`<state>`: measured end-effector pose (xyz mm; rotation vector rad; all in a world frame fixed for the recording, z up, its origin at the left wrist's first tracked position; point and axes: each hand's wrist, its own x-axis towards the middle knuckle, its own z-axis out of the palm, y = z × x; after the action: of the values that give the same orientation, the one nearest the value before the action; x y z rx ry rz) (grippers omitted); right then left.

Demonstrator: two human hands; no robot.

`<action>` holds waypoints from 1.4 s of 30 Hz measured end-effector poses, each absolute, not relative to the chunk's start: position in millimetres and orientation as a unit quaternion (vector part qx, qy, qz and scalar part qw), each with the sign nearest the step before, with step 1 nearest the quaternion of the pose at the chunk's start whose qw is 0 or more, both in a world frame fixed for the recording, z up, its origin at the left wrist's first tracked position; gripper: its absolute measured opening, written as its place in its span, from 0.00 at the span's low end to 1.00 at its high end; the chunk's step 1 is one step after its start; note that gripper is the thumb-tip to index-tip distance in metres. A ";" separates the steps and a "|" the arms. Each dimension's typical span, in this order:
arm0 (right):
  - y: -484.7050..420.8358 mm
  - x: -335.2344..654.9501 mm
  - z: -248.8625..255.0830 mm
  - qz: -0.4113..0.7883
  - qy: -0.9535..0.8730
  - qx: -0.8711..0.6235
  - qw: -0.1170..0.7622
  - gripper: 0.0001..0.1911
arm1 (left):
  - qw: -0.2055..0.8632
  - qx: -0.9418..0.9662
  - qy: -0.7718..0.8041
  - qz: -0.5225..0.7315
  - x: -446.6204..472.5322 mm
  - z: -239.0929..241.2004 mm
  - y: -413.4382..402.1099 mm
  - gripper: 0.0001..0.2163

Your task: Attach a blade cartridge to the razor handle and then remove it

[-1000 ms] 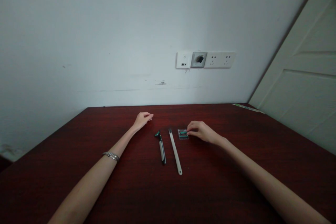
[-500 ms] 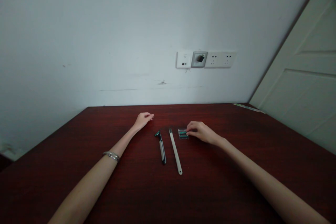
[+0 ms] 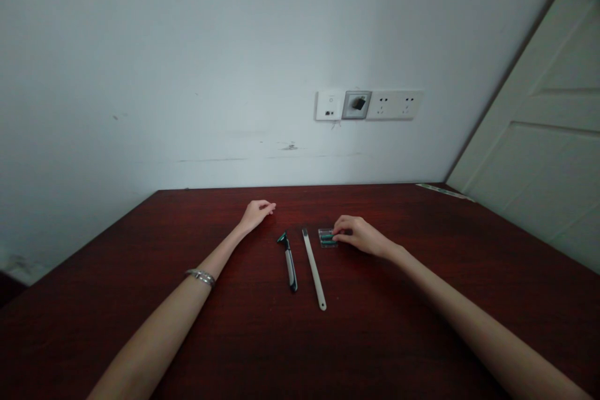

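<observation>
My right hand (image 3: 359,234) pinches with thumb and fingertips at the right end of a green razor cartridge (image 3: 326,237). The cartridge lies in or right over a small clear plastic case (image 3: 325,231), with another dark green strip below it; my fingertips hide its right end. My left hand (image 3: 255,214) rests on the table, fingers loosely extended to the right with nothing in them. Between my hands lie a razor (image 3: 289,265) with a grey and black handle and a green-edged head, and a long white-handled brush (image 3: 314,272) with a dark tip.
The dark red wooden table (image 3: 225,337) meets a white wall at the back. Wall sockets (image 3: 389,105) sit above it, one holding a black plug (image 3: 359,104). A pale strip (image 3: 444,190) lies along the back right edge, beside a white panelled door (image 3: 553,144).
My right fingers have shifted very slightly at the case, and the green cartridge shows a little more plainly. My left hand, the razor and the brush stay put.
</observation>
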<state>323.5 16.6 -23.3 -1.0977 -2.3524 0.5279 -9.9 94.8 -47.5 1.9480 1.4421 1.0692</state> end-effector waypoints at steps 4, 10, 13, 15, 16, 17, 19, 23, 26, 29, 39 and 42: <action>16.7 323.0 -23.2 0.197 -0.861 -0.399 0.246 0.08 | 0.243 0.714 0.527 0.393 -9.6 -46.8 94.4 0.16; 17.6 323.0 -24.5 0.205 -0.860 -0.392 0.255 0.08 | 0.241 0.714 0.528 0.391 -8.4 -45.0 92.2 0.17; 17.8 323.5 -24.4 0.203 -0.862 -0.386 0.260 0.08 | 0.242 0.713 0.530 0.391 -8.5 -45.7 92.7 0.17; 17.6 323.7 -23.5 0.201 -0.861 -0.389 0.261 0.09 | 0.244 0.712 0.528 0.394 -8.7 -46.4 93.3 0.17; 17.5 323.6 -23.0 0.198 -0.859 -0.392 0.262 0.09 | 0.245 0.711 0.526 0.396 -8.8 -46.7 93.6 0.16; 17.3 323.4 -22.6 0.195 -0.859 -0.394 0.263 0.09 | 0.246 0.711 0.526 0.397 -8.8 -47.0 93.7 0.16; 16.7 322.2 -22.2 0.190 -0.858 -0.396 0.268 0.10 | 0.247 0.711 0.525 0.397 -9.0 -47.2 93.7 0.16; 16.0 317.7 -24.4 0.186 -0.848 -0.403 0.289 0.10 | 0.242 0.714 0.525 0.396 -8.7 -46.1 92.5 0.16; 16.2 314.6 -26.9 0.198 -0.839 -0.407 0.302 0.09 | 0.242 0.713 0.526 0.396 -8.5 -45.3 91.8 0.16; 16.7 313.2 -29.1 0.206 -0.836 -0.407 0.305 0.08 | 0.244 0.713 0.526 0.395 -8.8 -45.8 92.1 0.16; 19.6 313.6 -36.5 0.222 -0.822 -0.431 0.298 0.08 | 0.234 0.716 0.525 0.395 -8.9 -48.1 94.1 0.15; 19.5 313.6 -36.4 0.214 -0.824 -0.436 0.291 0.09 | 0.237 0.717 0.524 0.395 -8.7 -47.5 93.8 0.15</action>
<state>313.6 19.5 -36.4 -1.1632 -2.1966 0.5706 -8.7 93.8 -47.5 1.9641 1.4357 1.0832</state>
